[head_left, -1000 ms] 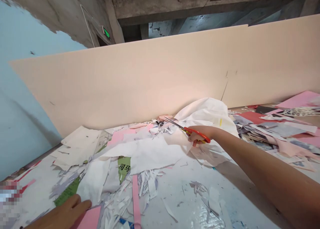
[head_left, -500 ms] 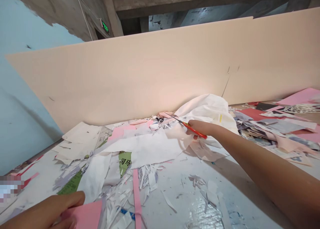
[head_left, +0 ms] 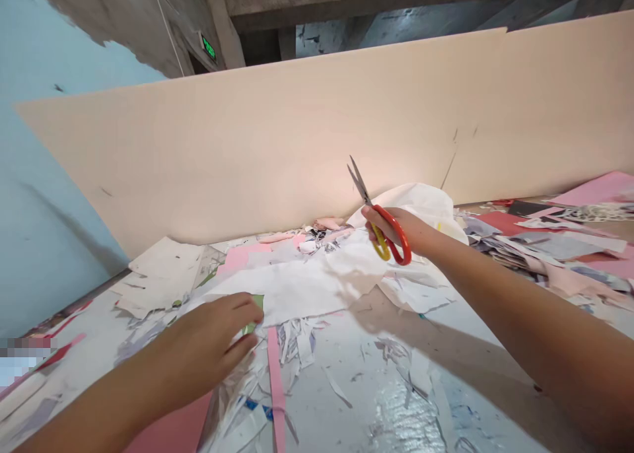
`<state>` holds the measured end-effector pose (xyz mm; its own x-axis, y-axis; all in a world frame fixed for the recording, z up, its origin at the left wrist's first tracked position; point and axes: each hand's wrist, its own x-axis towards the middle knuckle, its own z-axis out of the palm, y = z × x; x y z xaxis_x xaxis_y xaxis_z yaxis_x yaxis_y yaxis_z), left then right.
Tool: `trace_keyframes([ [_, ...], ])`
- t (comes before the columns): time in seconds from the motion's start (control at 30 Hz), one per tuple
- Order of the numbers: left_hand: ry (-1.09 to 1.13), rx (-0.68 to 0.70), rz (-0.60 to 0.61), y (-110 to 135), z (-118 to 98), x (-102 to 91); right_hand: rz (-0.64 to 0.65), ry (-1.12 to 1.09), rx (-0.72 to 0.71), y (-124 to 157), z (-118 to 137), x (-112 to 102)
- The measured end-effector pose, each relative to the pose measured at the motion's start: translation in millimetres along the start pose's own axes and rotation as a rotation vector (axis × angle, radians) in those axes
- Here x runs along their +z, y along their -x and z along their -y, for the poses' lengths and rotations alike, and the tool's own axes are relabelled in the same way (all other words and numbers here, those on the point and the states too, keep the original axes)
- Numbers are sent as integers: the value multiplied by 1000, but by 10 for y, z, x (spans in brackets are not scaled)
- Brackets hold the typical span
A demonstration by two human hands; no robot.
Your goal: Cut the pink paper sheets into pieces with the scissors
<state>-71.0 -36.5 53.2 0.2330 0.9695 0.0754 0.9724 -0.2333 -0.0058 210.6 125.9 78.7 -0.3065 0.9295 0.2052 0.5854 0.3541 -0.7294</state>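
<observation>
My right hand [head_left: 402, 230] grips red-and-yellow-handled scissors [head_left: 379, 220], lifted off the table with the blades slightly apart and pointing up and left. Behind that hand lies crumpled white paper [head_left: 421, 205]. My left hand [head_left: 211, 337] reaches forward over the paper scraps, fingers curled down onto a large white sheet [head_left: 297, 288] and a green printed piece [head_left: 256, 303]. A pink sheet [head_left: 171, 430] lies under my left forearm. A narrow pink strip [head_left: 275, 374] lies just right of the left hand.
A tall beige board [head_left: 307, 136] stands along the table's far edge. Several cut paper scraps [head_left: 297, 344] cover the table [head_left: 391, 407]. Stacked pink, red and printed sheets [head_left: 549, 242] lie at the right. A blue wall [head_left: 44, 195] is at the left.
My right hand has lifted the scissors off the papers and tipped the blades upward. My left hand has moved forward from the near edge onto the white and green papers.
</observation>
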Motion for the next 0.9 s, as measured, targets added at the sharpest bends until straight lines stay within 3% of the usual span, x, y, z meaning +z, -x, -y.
trace_keyframes([
  [0.07,78,121,26,-259,-241,26,151,-186,6,133,110,79],
  [0.1,102,166,6,-371,-337,81,292,-312,13,193,141,127],
  [0.17,119,235,-21,-553,-483,247,467,-485,156,303,145,220],
  [0.37,95,136,-122,-857,-666,700,772,-516,657,675,-89,270],
  [0.53,91,135,-135,-966,-625,857,820,-436,839,984,-124,195],
  [0.9,31,148,-206,-981,-603,962,782,-325,908,1153,100,291],
])
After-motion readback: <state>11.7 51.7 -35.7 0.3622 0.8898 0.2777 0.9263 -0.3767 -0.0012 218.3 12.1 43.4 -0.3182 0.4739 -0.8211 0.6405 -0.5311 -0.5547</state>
